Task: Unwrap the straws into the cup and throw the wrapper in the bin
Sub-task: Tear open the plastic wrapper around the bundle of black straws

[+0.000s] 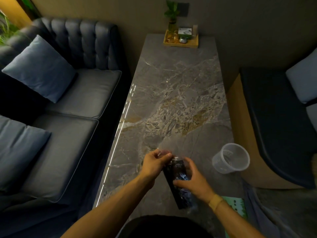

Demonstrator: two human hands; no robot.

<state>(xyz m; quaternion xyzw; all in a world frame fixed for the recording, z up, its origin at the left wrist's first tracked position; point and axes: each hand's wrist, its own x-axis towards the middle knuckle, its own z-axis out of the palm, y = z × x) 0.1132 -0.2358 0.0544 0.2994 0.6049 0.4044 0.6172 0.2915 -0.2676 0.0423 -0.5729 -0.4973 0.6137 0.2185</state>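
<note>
**Opening the straw pack over the marble table**

The right hand (pixel 193 182) is wrapped around the middle of a long bundle of dark straws in a clear, crinkly plastic wrapper (pixel 176 177), which lies slanted from about 11 o'clock down to 5 o'clock above the grey veined marble tabletop (pixel 180 93). The left hand (pixel 155 163) is pinched closed on the loose film at the bundle's far end, which looks blurred, as if being tugged. The translucent ribbed plastic cup (pixel 230 158) stands empty at roughly 2 o'clock from the hands, near but apart from them. No bin is in view.

The step in hand appears to be tearing the wrapper open. To do it well, the right hand should hold the straws firmly but without crushing them, while the left pulls the film away along the bundle's length. Tilting the opened end towards the cup would keep straws from spilling onto the table.
</note>
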